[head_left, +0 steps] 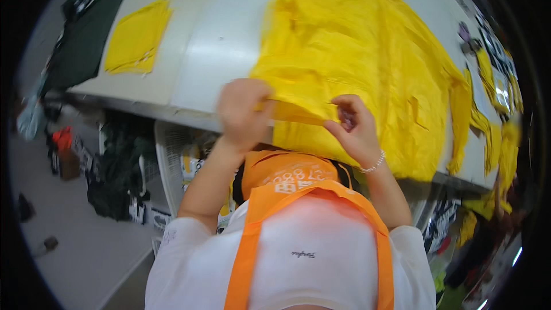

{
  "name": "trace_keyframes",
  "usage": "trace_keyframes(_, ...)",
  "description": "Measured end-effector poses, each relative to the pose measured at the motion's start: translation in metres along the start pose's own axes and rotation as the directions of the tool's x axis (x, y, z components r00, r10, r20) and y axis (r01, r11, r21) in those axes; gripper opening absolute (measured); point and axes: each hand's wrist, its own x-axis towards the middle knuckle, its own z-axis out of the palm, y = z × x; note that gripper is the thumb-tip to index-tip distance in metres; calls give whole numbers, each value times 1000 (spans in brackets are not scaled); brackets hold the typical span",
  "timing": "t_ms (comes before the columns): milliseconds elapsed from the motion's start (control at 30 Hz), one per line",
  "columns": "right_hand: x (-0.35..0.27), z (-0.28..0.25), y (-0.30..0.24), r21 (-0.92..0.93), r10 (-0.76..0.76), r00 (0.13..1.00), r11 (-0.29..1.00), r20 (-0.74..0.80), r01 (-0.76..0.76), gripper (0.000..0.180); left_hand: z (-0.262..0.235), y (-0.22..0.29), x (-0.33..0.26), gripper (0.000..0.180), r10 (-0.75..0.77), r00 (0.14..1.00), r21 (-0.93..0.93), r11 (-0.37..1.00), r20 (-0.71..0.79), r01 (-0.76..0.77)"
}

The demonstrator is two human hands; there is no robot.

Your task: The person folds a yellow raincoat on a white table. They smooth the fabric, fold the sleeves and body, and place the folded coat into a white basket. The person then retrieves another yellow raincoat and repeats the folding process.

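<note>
A yellow jacket (396, 74) lies spread on the table before me, collar at the far side and one sleeve hanging down at the right. My left hand (244, 112), smeared a little by motion, is closed in a fist on a loose edge of the jacket near its left side. With thumb and curled fingers, my right hand (357, 131) pinches the same strip of cloth farther right. Between both hands the edge is raised a little and stretched. Whether this strip is a cuff or a hem, I cannot tell.
A folded yellow garment (138, 37) lies on the pale table (212, 40) at the left, beside dark green cloth (86, 40). More yellow garments (491, 138) lie at the right edge. Under the table's front edge stands a white crate (167, 161) near dark bundled cloth (120, 178).
</note>
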Motion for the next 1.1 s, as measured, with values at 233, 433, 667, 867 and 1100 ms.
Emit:
trace_keyframes(233,-18,-47,94,-191,81,972,974,-222,-124,23,-51,-65,-45,44,-537,807,-31,836,-245,547)
trace_keyframes(433,-44,-178,210,-407,80,800,828,-595,-385,29,69,38,-71,41,-567,814,-60,815,129,577)
trace_keyframes(667,-69,-290,312,-560,131,782,628,-610,-541,46,304,199,-126,66,-143,643,62,987,752,147)
trace_keyframes(867,-79,-361,346,-667,211,830,509,-515,-544,40,327,189,-138,69,-259,644,344,939,720,-7)
trace_keyframes(1100,-67,-403,373,-517,-13,886,816,-463,-259,29,337,207,-116,58,-249,686,369,929,684,-30)
